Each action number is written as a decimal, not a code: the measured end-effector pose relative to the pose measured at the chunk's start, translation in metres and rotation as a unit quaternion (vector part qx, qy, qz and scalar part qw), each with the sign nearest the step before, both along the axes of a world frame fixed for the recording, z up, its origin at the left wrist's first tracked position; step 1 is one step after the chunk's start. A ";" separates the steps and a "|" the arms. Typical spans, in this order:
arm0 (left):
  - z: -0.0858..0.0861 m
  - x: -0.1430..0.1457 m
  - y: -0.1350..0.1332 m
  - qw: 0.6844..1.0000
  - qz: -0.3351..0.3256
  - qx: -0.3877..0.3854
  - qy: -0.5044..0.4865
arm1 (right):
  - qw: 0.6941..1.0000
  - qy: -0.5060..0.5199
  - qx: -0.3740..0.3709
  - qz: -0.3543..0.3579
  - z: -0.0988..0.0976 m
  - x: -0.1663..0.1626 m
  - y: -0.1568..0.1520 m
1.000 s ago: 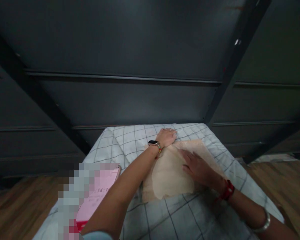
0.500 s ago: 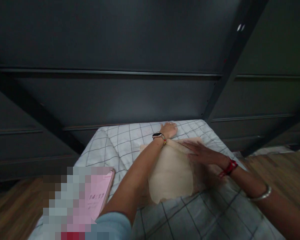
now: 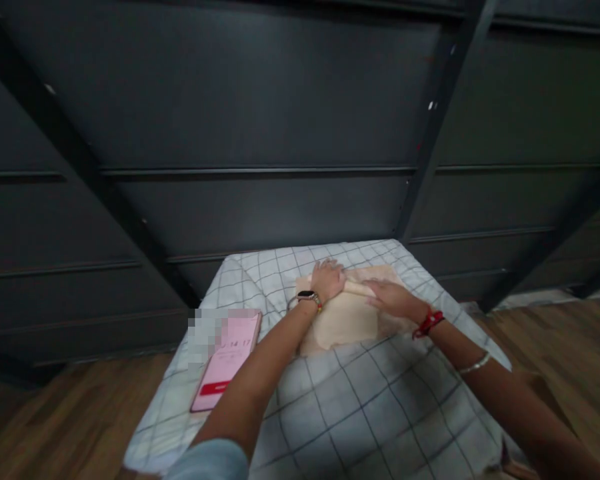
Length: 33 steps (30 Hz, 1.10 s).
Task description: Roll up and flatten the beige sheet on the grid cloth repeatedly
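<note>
A beige cloth [image 3: 347,319] lies flat on a white checked quilt [image 3: 330,407] covering a bed. My left hand [image 3: 327,278] rests at the cloth's far left part, fingers curled over a rolled fold of it. My right hand [image 3: 391,298] lies palm down on the cloth just right of the left hand, fingers stretched toward the fold. A watch sits on my left wrist; a red band and a silver bangle are on my right arm.
A pink phone [image 3: 227,360] with a lit screen lies on the quilt's left side. A dark panelled wall with slanted metal bars [image 3: 433,113] rises behind the bed. Wooden floor [image 3: 55,420] shows on both sides.
My right hand slid from the cloth's middle up to its far edge beside the left hand. The view pulled back, showing more of the quilt and the phone.
</note>
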<state>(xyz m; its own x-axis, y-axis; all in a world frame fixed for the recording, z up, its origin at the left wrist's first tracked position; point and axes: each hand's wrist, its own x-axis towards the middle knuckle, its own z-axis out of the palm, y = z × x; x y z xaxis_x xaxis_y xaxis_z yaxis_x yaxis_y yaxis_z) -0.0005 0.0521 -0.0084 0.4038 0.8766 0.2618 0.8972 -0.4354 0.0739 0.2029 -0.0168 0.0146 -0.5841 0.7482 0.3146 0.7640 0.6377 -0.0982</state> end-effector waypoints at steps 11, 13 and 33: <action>0.010 -0.047 -0.048 0.993 -0.089 -0.049 0.067 | 0.993 -0.076 0.071 -0.060 -0.030 -0.063 -0.096; 0.008 -0.044 -0.045 0.994 -0.085 -0.041 0.061 | 0.993 -0.060 0.063 -0.077 -0.030 -0.063 -0.088; 0.007 0.059 0.076 0.993 -0.068 -0.084 0.053 | 0.998 -0.014 -0.048 0.048 -0.017 0.026 0.039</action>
<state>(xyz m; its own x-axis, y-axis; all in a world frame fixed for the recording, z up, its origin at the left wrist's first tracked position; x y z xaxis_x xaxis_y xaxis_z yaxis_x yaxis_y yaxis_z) 0.0589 0.1279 -0.0016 0.5387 0.8398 0.0672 0.8376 -0.5424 0.0643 0.2286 0.0224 -0.0026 -0.6614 0.7150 0.2264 0.7036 0.6961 -0.1429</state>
